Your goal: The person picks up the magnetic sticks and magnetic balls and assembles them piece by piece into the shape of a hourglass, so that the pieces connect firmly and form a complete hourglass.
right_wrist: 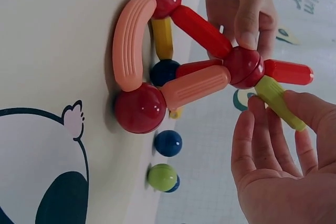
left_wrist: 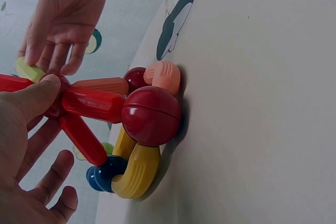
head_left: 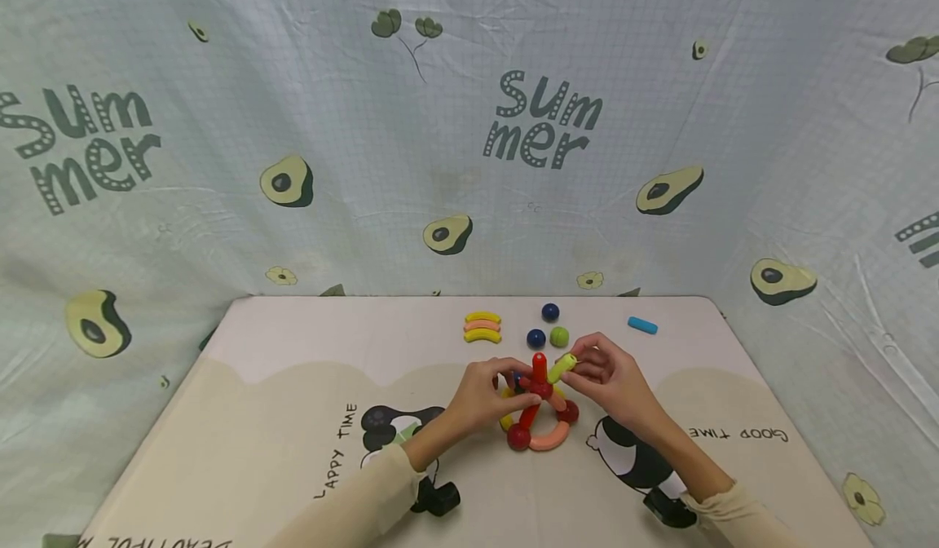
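Observation:
A small frame of ball-and-rod building pieces stands on the table. Its base joins a curved pink rod (right_wrist: pixel 127 43), a curved yellow rod (left_wrist: pixel 137 171), two red balls and a blue ball (left_wrist: pixel 111 169). Straight red and pink rods slope up to a red top ball (right_wrist: pixel 243 67), from which another red rod (head_left: pixel 540 364) sticks upward. My left hand (head_left: pixel 480 393) pinches this top ball, thumb on the near side. Between thumb and fingers, my right hand (head_left: pixel 609 378) holds a lime-green rod (right_wrist: pixel 279 102), its lower end against the top ball beside the upright red rod.
Behind the frame lie two dark blue balls (head_left: pixel 536 338) and a green ball (head_left: pixel 560 337). Yellow and pink curved rods (head_left: pixel 482 327) are lined up to their left. A light blue rod (head_left: pixel 642 325) lies at the back right. A patterned curtain (head_left: pixel 352 124) hangs behind the table.

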{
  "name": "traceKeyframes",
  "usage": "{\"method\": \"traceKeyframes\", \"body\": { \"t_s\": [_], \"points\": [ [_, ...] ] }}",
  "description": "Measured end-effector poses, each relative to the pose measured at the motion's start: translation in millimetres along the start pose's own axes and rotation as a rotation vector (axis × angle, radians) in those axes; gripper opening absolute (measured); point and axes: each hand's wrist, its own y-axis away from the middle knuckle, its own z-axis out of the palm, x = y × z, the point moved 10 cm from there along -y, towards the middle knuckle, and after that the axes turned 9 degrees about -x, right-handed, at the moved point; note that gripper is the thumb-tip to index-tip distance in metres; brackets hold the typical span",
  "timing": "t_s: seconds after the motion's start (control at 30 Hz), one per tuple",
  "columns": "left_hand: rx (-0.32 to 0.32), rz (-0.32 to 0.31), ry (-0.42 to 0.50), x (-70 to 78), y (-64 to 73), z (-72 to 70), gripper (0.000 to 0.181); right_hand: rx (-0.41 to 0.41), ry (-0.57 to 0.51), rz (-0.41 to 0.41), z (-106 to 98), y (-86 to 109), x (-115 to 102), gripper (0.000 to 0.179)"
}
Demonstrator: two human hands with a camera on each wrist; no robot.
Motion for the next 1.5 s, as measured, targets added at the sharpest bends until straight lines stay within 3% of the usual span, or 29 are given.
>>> {"method": "traceKeyframes", "body": {
  "t_s": [0.4, 0.77, 1.27, 1.5],
  "points": [
    [-0.004, -0.019, 0.014, -3.2, 3.1, 3.6, 0.032, -0.05, 0.013, -0.015, -3.8, 2.6, 6.5, 0.042],
    [-0.006, -0.026, 0.016, -1.4, 1.9, 1.5, 0.033, -0.009, 0.207, 0.0, -23.7, -7.3, 20.6, 0.041],
    [-0.007, -0.024, 0.016, -0.9, 1.0, 0.7, 0.033, -0.026, 0.3, 0.213, -41.0, -38.6, 72.8, 0.042],
    [-0.005, -0.019, 0.016, 0.1, 1.3, -0.1, 0.033, -0.011, 0.322, 0.241, -43.5, -52.9, 90.7, 0.043]
  ]
}}
